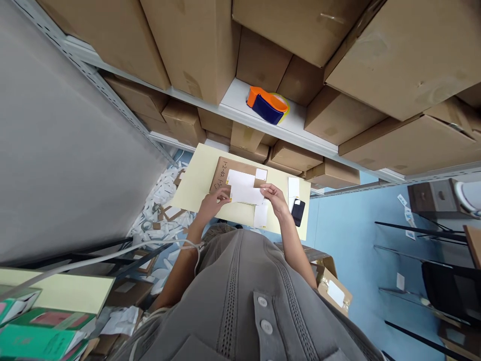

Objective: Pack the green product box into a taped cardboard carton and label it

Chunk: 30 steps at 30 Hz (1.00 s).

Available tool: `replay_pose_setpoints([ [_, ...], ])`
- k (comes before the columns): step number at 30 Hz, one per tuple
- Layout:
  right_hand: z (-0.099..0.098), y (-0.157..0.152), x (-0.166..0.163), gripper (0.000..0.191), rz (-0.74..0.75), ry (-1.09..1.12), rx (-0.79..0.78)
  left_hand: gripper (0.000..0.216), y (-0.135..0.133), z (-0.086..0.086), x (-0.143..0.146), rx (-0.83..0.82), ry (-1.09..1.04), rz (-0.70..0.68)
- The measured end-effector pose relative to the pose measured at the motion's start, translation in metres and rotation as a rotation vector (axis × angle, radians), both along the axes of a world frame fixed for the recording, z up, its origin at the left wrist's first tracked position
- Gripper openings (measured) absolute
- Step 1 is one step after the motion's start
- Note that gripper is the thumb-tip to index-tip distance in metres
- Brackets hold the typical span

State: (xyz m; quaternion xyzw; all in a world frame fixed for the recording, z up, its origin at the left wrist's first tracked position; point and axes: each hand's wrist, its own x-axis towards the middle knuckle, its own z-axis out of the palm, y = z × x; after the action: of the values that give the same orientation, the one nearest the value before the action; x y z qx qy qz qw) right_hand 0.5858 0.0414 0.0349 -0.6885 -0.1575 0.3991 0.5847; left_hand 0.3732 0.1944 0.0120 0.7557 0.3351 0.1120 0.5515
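Between my two hands a white paper label (246,195) is stretched out over the near part of a cardboard box (221,173). My left hand (216,200) pinches the label's left end, and my right hand (274,196) pinches its right end. Handwritten black marks run along the box's left side. On the box top lie a larger white label (240,178) and a small white label (261,174). Another white paper strip (260,215) hangs at the near side, below the held label. Any print on the labels is too faint to read.
The box sits on a pale yellow table (191,183). A black phone (298,212) and white papers (293,187) lie at its right end. An orange and blue tape dispenser (267,104) rests on the shelf among cardboard boxes. Paper scraps (158,220) cover the floor at left.
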Motion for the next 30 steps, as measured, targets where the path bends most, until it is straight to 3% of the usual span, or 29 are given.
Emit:
replay_pose_setpoints([
  [8,-0.028,0.036,0.016,0.032,-0.034,-0.096,-0.027,0.036,0.017,-0.029,0.019,0.009,-0.031,0.102],
  [13,-0.052,0.068,0.026,0.027,-0.048,-0.286,-0.061,0.037,0.031,-0.049,0.043,-0.005,0.14,0.227],
  [20,-0.077,0.084,0.032,0.023,-0.042,-0.459,-0.145,0.035,0.04,-0.04,0.062,0.043,0.42,0.172],
  [30,-0.097,0.089,0.033,0.022,-0.013,-0.563,-0.298,0.019,0.051,-0.039,0.071,0.055,0.515,0.136],
])
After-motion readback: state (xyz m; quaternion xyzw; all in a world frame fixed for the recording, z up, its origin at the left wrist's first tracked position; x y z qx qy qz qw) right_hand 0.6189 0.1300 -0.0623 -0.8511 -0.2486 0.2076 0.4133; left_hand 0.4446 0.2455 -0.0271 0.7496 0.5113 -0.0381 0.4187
